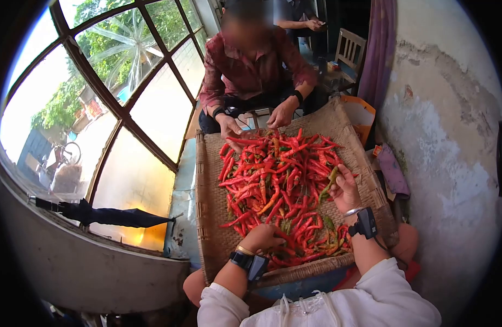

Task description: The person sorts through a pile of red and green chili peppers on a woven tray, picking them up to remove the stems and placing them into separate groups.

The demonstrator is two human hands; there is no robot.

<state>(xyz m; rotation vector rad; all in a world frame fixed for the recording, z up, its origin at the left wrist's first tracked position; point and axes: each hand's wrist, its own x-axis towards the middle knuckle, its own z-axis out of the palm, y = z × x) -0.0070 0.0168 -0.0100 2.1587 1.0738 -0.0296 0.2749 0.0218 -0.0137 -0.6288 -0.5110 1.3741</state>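
A heap of red peppers (pixel 262 174) covers the middle of a woven tray (pixel 211 218). My right hand (pixel 344 191) is raised above the heap's right side, its fingers closed on a green pepper (pixel 328 185). Low on the tray's near side, my left hand (pixel 263 237) has its fingers curled around a red pepper (pixel 286 238) at the heap's near edge. A few greenish peppers (pixel 334 237) lie among the red ones near the front right.
Across the tray, a co-worker (pixel 256 71) has both hands at its far edge. Another person (pixel 300 22) sits behind, near a wooden chair (pixel 349 54). A folded umbrella (pixel 120 216) lies along the window on the left. An orange bag (pixel 360 117) stands right of the tray.
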